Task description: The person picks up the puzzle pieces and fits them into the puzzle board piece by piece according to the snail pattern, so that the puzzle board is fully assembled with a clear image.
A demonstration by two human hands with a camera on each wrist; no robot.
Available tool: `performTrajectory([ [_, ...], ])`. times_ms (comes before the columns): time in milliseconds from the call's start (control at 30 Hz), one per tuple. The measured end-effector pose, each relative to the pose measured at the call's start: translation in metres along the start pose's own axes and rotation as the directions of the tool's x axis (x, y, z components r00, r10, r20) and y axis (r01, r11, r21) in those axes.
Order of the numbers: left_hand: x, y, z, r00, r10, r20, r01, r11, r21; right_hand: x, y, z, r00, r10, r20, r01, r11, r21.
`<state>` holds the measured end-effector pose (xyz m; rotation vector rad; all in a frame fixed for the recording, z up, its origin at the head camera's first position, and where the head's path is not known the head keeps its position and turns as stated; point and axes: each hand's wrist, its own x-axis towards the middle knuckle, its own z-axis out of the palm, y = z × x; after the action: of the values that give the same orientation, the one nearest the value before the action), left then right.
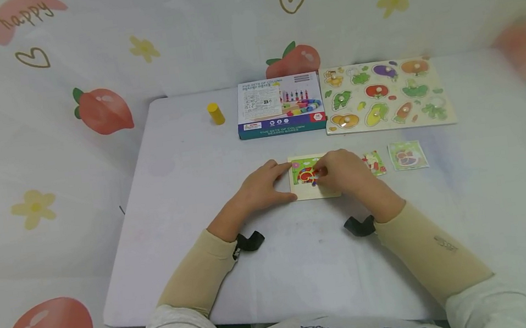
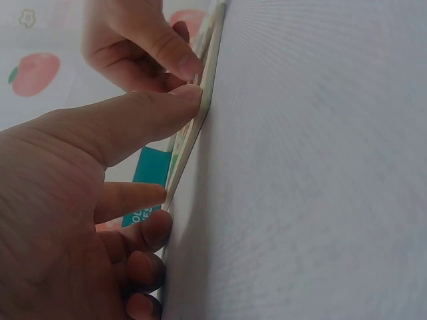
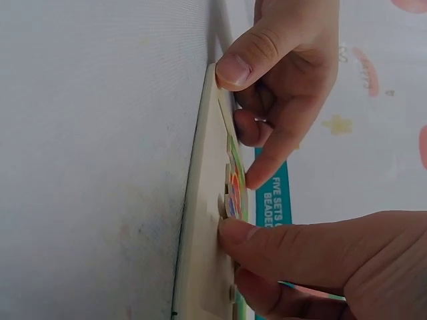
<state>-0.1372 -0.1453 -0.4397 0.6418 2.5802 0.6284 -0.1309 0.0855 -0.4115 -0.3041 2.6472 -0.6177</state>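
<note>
A small wooden puzzle board with a green and red picture lies flat in front of the person. My left hand is at its left side, thumb and index finger spread and fairly straight, their tips touching the board's edge; its other fingers curl loosely in the left wrist view. Over the board's right part, my right hand pinches a small colourful puzzle piece between thumb and index finger, right at the picture. The right fingers hide much of that piece and part of the picture.
Two small picture cards, one partly behind the right hand and another, lie to the right. Behind stand a boxed bead set and a vegetable peg puzzle. A yellow cylinder is at the back left.
</note>
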Motion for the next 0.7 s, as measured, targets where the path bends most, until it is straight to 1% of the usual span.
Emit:
performTrajectory([
  [200, 0.0003, -0.0001, 0.0004, 1.0, 0.003, -0.002, -0.003, 1.0, 0.009, 0.0011, 0.0033, 0.0016, 1.0, -0.016, 0.013, 0.016, 1.0, 0.01],
  [333, 0.0009, 0.0004, 0.0005, 1.0, 0.002, 0.0, -0.002, 1.0, 0.01, 0.0009, 0.0021, 0.0023, 1.0, -0.023, 0.005, 0.023, 1.0, 0.003],
  [433, 0.001, 0.0007, 0.0001, 1.0, -0.001, -0.001, 0.001, 1.0, 0.011, 0.0015, 0.0026, 0.0026, 1.0, -0.015, 0.002, 0.015, 1.0, 0.003],
  [533, 0.0007, 0.0005, -0.0001, 1.0, 0.0, -0.003, 0.0, 1.0, 0.014, 0.0017, 0.0038, 0.0026, 1.0, -0.012, 0.018, 0.012, 1.0, 0.006],
  [700, -0.0005, 0.0009, -0.001, 1.0, 0.002, 0.0, -0.002, 1.0, 0.011, 0.0011, 0.0053, 0.0015, 0.998, -0.051, 0.036, 0.05, 0.999, 0.017],
])
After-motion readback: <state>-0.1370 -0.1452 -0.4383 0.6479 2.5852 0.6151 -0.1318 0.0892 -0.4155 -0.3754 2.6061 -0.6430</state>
